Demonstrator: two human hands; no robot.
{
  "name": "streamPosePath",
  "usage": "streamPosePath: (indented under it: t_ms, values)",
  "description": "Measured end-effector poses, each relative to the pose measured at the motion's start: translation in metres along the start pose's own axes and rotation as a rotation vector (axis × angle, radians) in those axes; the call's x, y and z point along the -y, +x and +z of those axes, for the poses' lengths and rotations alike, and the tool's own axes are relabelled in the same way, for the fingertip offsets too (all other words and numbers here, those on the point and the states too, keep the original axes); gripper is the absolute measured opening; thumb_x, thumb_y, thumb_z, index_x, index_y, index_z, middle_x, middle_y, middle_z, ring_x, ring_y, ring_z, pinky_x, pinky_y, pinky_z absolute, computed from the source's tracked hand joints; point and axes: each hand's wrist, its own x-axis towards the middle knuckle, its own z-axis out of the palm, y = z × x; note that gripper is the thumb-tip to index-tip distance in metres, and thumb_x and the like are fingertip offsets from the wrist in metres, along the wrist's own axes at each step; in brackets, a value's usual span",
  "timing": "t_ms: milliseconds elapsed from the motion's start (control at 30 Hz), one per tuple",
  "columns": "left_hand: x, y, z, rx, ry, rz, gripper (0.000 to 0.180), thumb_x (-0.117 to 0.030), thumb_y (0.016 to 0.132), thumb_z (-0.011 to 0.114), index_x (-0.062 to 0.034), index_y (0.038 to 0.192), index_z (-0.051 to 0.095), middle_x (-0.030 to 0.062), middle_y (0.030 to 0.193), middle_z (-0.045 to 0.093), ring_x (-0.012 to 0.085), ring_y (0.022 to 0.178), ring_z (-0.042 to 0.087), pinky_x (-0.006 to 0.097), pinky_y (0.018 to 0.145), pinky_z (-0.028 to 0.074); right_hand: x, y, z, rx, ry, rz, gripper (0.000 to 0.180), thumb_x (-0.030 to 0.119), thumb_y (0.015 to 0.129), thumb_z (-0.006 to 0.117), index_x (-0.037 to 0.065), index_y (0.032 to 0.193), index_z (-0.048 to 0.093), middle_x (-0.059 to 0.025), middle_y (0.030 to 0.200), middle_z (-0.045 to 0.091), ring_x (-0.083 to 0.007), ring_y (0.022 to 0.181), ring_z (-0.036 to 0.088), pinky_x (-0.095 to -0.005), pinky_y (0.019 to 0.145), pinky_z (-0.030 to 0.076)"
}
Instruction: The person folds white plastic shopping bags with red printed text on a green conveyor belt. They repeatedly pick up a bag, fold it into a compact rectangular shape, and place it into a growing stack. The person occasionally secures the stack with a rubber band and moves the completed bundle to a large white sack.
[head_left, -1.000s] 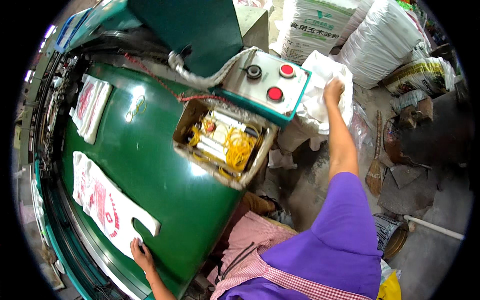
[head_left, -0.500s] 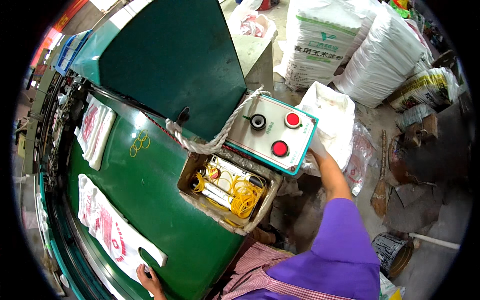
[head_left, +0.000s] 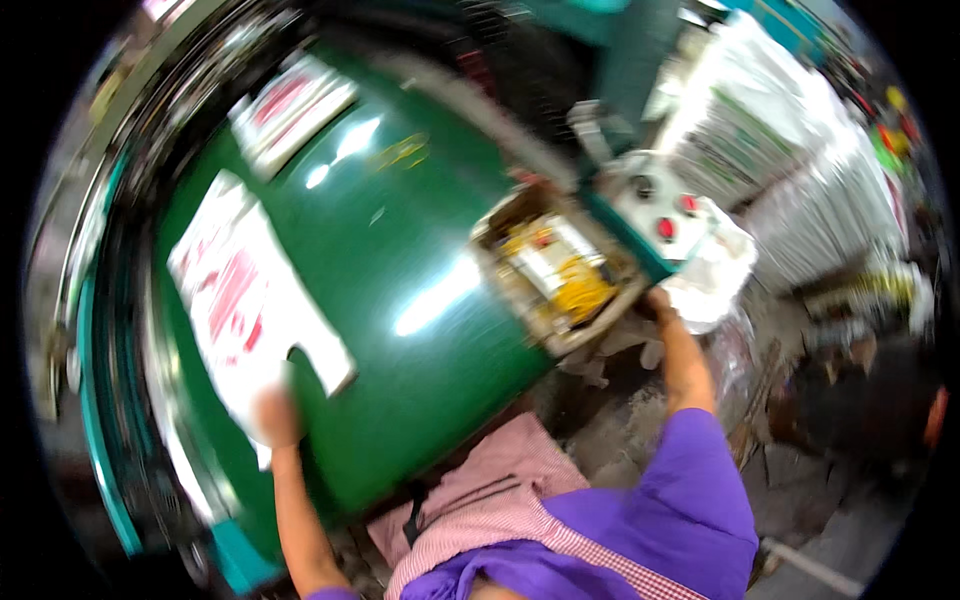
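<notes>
A flat stack of white plastic carrier bags [head_left: 240, 290] with red print lies on the green table [head_left: 430, 400]. My left hand [head_left: 277, 415] is at the handle end nearest me, so smeared by motion that its fingers do not show. A second, smaller stack of bags [head_left: 285, 112] lies farther off. On the right, my right hand [head_left: 658, 303] is beside the lower edge of the control box [head_left: 655, 205], close to a white open sack [head_left: 705, 280]. Its fingers are blurred and partly hidden, and whether it holds anything does not show.
A worn box [head_left: 560, 340] with yellow rubber bands [head_left: 580, 290] stands at the table's right edge. Loose rubber bands [head_left: 405, 150] lie on the table. Machine parts [head_left: 110, 250] run along the left side. Full white sacks [head_left: 825, 200] stand at the far right.
The view has swung, so the table and boxes sit farther right. My left hand stays by the bag's handle end and blurs. My right hand remains beside the control box.
</notes>
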Motion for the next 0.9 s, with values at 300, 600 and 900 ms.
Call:
streamPosePath:
  t_ms: [300,600,900]
  values:
    - [-0.033,-0.031,-0.068,0.028,-0.125,-0.104,0.018,-0.004,0.073,0.064,-0.0049,0.090,0.057,0.0060,0.093,0.060,0.0266,0.092,0.054,0.039,0.083,0.041,0.130,-0.145,-0.136,0.170,-0.156,-0.374,0.023,0.016,0.068,0.066,0.002,0.083,0.056,-0.0236,0.072,0.059,-0.0451,0.073,0.056,-0.0506,0.066,0.045]
    - [-0.055,-0.062,-0.104,0.187,-0.433,-0.119,0.014,-0.005,0.073,0.064,-0.0035,0.084,0.054,0.0082,0.096,0.057,0.0279,0.095,0.053,0.040,0.086,0.039,0.177,-0.158,-0.106,0.183,-0.176,-0.576,0.030,0.017,0.073,0.066,0.001,0.097,0.058,-0.0211,0.078,0.062,-0.0413,0.075,0.058,-0.0485,0.067,0.046]
    - [-0.054,-0.126,-0.158,0.403,-0.658,0.044,0.057,-0.023,0.069,0.074,-0.0112,0.121,0.052,0.0103,0.133,0.045,0.0324,0.126,0.040,0.051,0.107,0.026,0.366,-0.210,-0.214,0.215,0.146,-0.786,0.043,0.014,0.073,0.072,0.007,0.113,0.057,-0.0169,0.098,0.062,-0.0368,0.091,0.059,-0.0430,0.077,0.050]
